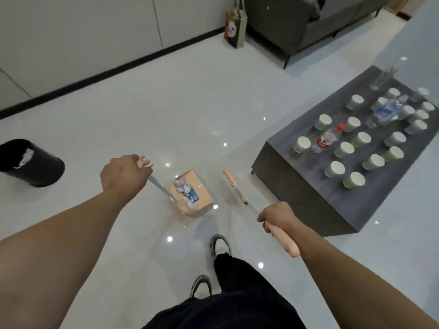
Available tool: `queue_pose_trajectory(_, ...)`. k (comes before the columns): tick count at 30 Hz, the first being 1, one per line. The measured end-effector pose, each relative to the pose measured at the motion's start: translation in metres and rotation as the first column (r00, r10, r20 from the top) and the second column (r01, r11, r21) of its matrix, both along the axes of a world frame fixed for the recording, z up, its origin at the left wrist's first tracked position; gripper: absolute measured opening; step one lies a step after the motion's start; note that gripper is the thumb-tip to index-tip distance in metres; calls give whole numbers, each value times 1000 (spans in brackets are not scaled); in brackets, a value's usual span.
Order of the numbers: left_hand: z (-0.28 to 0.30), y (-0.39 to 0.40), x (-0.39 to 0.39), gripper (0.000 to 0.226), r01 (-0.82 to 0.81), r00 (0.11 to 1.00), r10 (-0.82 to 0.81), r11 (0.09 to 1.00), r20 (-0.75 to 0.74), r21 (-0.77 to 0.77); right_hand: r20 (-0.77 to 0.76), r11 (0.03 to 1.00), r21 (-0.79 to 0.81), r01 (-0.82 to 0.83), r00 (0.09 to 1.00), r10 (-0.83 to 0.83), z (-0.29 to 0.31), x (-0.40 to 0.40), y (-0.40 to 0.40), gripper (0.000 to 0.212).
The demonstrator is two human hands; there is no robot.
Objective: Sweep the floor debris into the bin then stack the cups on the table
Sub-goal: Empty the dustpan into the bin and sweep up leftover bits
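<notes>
My left hand [122,178] grips the pink handle of a long-handled pink dustpan [198,194] that rests on the white floor ahead of my feet. Crumpled paper debris [186,192] lies inside the pan. My right hand [276,217] is closed on the pink handle of a broom [235,187], whose pink head sits on the floor just right of the pan. A black bin [33,163] stands at the far left. Several pale green paper cups [336,168] stand apart, unstacked, on the low grey table [297,198] at the right.
Plastic water bottles [329,137] lie among the cups. A panda gift bag [234,29] leans by a dark sofa [308,27] at the back. White cabinets line the left wall. My shoes [219,245] and black trousers are at the bottom centre.
</notes>
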State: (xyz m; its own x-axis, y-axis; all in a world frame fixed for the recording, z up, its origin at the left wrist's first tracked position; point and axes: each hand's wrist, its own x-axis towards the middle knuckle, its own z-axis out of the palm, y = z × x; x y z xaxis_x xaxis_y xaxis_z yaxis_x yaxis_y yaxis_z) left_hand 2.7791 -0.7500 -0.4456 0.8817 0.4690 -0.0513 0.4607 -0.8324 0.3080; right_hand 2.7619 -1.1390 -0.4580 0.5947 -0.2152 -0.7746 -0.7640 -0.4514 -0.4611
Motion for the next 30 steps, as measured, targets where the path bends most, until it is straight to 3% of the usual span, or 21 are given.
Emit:
queue_pose_trajectory(6,61,72,-25,24,-321,947,319,946,41,43,75,932,87,-351,936,345,15,89,99,5)
queue_pose_trajectory(10,106,120,-53,24,-518,850,508,854,139,44,150,838,172,-518,855,497,28,130,176,18)
queue_pose_trajectory(20,171,248,-101,32,-765,637,674,614,375,195,270,654,315,-688,726,633,56,159,375,17)
queue_pose_trajectory(22,170,289,-100,33,-755,653,655,599,379,266,271,653,323,-685,728,630,54,164,419,21)
queue_pose_trajectory(25,159,358,-95,27,-648,762,551,633,341,424,277,643,335,-689,724,631,48,173,487,32)
queue_pose_trajectory(30,128,467,-81,17,-431,897,411,729,163,532,260,662,307,-684,729,633,41,183,594,24)
